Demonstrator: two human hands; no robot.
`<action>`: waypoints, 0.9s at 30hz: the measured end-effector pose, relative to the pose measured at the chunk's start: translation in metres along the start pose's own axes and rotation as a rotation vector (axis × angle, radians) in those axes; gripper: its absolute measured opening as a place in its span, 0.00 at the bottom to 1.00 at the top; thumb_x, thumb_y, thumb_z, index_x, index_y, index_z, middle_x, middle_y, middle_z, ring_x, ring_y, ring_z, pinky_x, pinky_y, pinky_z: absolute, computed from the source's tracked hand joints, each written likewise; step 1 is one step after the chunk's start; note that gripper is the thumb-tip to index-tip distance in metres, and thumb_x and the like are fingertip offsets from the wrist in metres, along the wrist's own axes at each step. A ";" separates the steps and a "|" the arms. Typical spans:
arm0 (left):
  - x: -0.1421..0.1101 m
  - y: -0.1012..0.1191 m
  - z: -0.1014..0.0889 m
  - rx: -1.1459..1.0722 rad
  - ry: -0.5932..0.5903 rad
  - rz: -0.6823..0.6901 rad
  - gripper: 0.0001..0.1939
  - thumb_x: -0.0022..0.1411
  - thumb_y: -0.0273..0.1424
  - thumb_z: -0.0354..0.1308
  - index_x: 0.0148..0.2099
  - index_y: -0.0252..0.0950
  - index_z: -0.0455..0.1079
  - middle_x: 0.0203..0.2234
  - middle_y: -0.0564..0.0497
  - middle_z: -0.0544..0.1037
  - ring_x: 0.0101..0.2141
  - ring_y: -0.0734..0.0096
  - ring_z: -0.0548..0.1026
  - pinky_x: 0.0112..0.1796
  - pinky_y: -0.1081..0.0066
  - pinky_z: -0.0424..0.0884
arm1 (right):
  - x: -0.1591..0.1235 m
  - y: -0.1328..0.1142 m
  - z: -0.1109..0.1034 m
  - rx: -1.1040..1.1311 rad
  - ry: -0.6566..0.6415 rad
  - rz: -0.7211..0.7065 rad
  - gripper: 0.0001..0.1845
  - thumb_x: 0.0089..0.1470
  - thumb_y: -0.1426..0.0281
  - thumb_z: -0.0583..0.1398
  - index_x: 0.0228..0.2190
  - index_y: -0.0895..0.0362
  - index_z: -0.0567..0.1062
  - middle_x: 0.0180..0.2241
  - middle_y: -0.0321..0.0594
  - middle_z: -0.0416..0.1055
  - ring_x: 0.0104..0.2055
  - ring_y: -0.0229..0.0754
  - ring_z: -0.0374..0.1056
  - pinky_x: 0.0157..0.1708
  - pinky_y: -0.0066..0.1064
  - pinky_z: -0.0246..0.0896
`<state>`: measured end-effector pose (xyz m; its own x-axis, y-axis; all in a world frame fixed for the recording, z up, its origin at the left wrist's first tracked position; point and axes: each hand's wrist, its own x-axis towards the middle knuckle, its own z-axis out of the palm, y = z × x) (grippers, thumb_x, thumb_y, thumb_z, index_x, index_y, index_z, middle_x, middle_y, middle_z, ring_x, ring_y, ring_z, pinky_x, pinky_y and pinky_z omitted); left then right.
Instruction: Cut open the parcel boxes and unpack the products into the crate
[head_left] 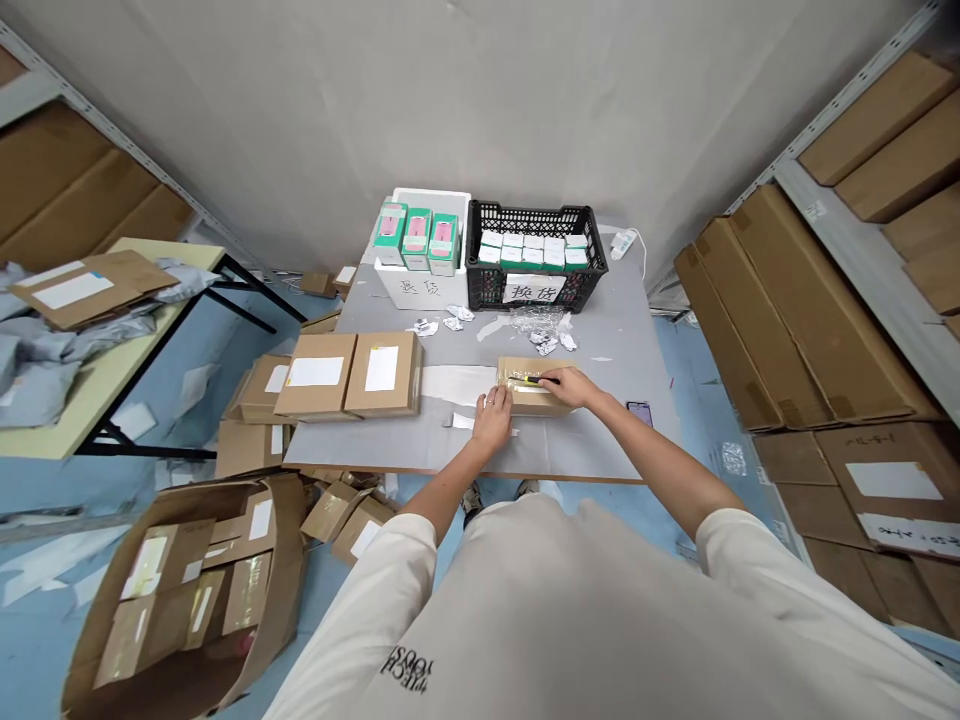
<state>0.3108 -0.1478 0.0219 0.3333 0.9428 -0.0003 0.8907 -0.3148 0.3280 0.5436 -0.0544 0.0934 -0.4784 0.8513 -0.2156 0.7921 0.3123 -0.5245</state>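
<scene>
A taped brown cardboard box lies on the grey table in front of me. My left hand grips its left end, fingers bent against the edge. A black and yellow utility knife is in my right hand, closed around the handle over the box's top. The knife's tip points left along the shiny tape; I cannot tell how deep the blade sits. To the left, two brown boxes with white labels stand side by side.
At the back stand a white bin with green-and-pink boxes and a black crate of small white-and-green boxes. Crumpled paper and bubble wrap lie before them. A phone rests at right. A large carton of parcels stands on the floor.
</scene>
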 end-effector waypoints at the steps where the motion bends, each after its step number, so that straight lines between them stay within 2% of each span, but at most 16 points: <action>1: 0.000 0.000 0.000 -0.002 0.001 -0.001 0.37 0.63 0.25 0.52 0.74 0.32 0.52 0.70 0.34 0.59 0.69 0.46 0.55 0.66 0.47 0.50 | 0.004 -0.003 0.002 -0.025 -0.006 -0.004 0.22 0.67 0.54 0.55 0.50 0.49 0.83 0.49 0.42 0.81 0.50 0.53 0.75 0.48 0.37 0.65; 5: 0.000 -0.002 0.000 -0.019 0.016 0.008 0.38 0.62 0.24 0.53 0.74 0.34 0.52 0.69 0.35 0.62 0.69 0.48 0.56 0.66 0.49 0.50 | 0.017 -0.006 0.007 -0.091 -0.028 0.021 0.22 0.67 0.54 0.55 0.51 0.49 0.83 0.50 0.43 0.81 0.50 0.54 0.75 0.46 0.36 0.64; 9: 0.000 -0.006 0.000 -0.038 0.030 0.019 0.37 0.62 0.25 0.52 0.73 0.32 0.54 0.68 0.34 0.62 0.69 0.47 0.56 0.67 0.49 0.49 | 0.021 -0.007 0.007 -0.098 -0.051 0.019 0.22 0.67 0.54 0.55 0.50 0.48 0.83 0.50 0.42 0.81 0.50 0.52 0.74 0.45 0.35 0.62; 12: 0.000 -0.008 0.001 -0.048 0.033 0.030 0.36 0.63 0.25 0.51 0.72 0.29 0.55 0.68 0.33 0.61 0.68 0.46 0.56 0.67 0.47 0.48 | 0.020 -0.013 0.003 -0.118 -0.065 0.021 0.22 0.67 0.54 0.54 0.46 0.48 0.84 0.44 0.41 0.82 0.45 0.51 0.74 0.41 0.33 0.61; 17: 0.001 -0.009 0.000 -0.047 0.028 0.031 0.38 0.62 0.25 0.52 0.74 0.33 0.53 0.68 0.35 0.63 0.69 0.48 0.56 0.68 0.48 0.48 | 0.020 -0.023 -0.003 -0.157 -0.094 0.011 0.23 0.68 0.54 0.51 0.40 0.50 0.84 0.38 0.41 0.82 0.40 0.47 0.72 0.36 0.31 0.56; 27: 0.002 -0.012 0.003 -0.052 0.029 0.041 0.37 0.61 0.23 0.53 0.73 0.32 0.55 0.68 0.34 0.62 0.69 0.48 0.56 0.69 0.47 0.45 | 0.031 -0.019 0.000 -0.192 -0.093 0.016 0.22 0.65 0.52 0.55 0.39 0.50 0.84 0.36 0.44 0.81 0.40 0.51 0.73 0.38 0.34 0.57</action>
<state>0.3015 -0.1429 0.0149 0.3591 0.9324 0.0415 0.8591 -0.3476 0.3757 0.5136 -0.0336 0.0962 -0.4907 0.8170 -0.3027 0.8535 0.3808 -0.3557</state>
